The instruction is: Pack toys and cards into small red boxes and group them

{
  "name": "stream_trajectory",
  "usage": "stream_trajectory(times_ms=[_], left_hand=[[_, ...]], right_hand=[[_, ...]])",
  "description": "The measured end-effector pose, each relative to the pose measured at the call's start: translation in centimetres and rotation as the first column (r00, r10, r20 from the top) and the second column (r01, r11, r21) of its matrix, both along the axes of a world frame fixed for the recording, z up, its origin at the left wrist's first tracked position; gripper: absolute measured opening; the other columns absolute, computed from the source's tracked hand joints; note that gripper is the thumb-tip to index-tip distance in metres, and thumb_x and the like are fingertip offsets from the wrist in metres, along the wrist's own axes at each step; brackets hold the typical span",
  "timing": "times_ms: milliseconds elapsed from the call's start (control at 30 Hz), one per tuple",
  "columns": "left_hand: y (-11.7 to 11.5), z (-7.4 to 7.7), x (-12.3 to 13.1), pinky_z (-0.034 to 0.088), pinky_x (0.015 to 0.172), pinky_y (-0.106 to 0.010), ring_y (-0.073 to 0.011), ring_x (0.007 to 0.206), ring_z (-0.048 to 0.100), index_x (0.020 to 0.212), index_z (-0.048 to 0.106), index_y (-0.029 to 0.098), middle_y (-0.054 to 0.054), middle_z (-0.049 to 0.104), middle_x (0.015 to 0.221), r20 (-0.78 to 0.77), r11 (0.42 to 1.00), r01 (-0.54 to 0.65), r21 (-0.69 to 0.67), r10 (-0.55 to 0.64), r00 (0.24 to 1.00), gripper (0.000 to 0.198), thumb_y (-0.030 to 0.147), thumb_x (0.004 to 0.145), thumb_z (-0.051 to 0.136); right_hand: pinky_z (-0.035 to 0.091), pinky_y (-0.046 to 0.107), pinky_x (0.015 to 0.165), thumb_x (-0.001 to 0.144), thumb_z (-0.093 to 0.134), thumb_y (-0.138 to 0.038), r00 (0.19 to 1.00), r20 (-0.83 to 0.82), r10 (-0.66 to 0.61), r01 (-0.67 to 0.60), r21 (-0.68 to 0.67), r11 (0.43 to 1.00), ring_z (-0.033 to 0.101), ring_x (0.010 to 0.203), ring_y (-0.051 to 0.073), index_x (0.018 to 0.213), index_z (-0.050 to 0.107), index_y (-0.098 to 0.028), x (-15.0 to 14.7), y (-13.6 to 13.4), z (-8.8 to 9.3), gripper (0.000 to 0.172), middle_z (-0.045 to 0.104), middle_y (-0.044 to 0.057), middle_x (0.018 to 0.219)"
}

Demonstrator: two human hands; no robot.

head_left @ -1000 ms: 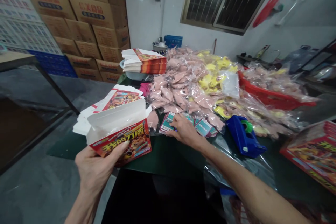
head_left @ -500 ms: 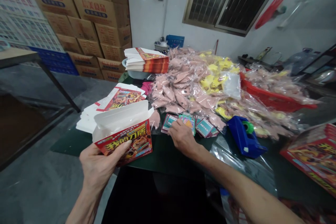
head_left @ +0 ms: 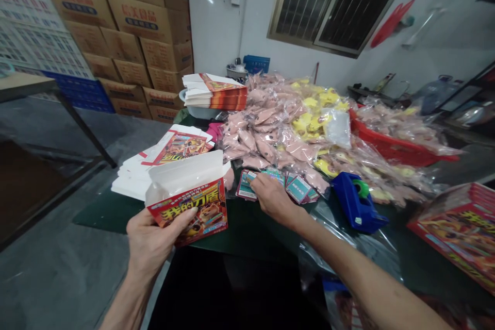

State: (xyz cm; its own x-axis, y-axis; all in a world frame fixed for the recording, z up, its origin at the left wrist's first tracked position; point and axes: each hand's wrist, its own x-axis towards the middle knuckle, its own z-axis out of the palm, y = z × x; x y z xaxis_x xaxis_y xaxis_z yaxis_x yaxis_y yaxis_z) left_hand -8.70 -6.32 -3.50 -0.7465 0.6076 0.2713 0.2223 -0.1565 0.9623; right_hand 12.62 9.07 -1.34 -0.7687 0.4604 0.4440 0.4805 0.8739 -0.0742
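My left hand [head_left: 154, 247] holds up an open cardboard box [head_left: 187, 206], printed red and yellow with Chinese title lettering, its white lid flap standing up. My right hand [head_left: 273, 198] lies over a spread of small trading cards [head_left: 297, 189] on the dark green table mat [head_left: 104, 219], its fingertips on the cards. Just behind them is a heap of clear plastic bags [head_left: 270, 134] holding pink and yellow items. A blue tape dispenser [head_left: 356, 203] with a green core stands to the right of my right hand.
Stacks of flat white-and-red boxes [head_left: 162, 160] [head_left: 214, 93] lie on the table's left side. A red basket [head_left: 390, 147] holds more bags, and a large printed box [head_left: 456, 227] sits at the right. Cardboard cartons [head_left: 135, 26] are piled behind the table.
My left hand has moved the box slightly right and turned it. My right hand has shifted over the cards, and the card raised earlier now lies hidden or flat.
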Motion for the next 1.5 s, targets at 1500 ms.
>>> stream_trajectory(times_ms=[1500], left_hand=[[2.1, 0.8, 6.5, 0.055, 0.067, -0.022, -0.0172, 0.085, 0.067, 0.129, 0.044, 0.026, -0.004, 0.066, 0.109, -0.341, 0.931, 0.270, 0.246, -0.178, 0.923, 0.068, 0.026, 0.068, 0.075]], right_hand=[[0.040, 0.050, 0.090, 0.082, 0.061, -0.025, 0.880, -0.454, -0.137, 0.210, 0.113, 0.971, 0.047, 0.112, 0.031, 0.120, 0.053, -0.022, 0.7, -9.6, 5.8, 0.039, 0.051, 0.013, 0.120]])
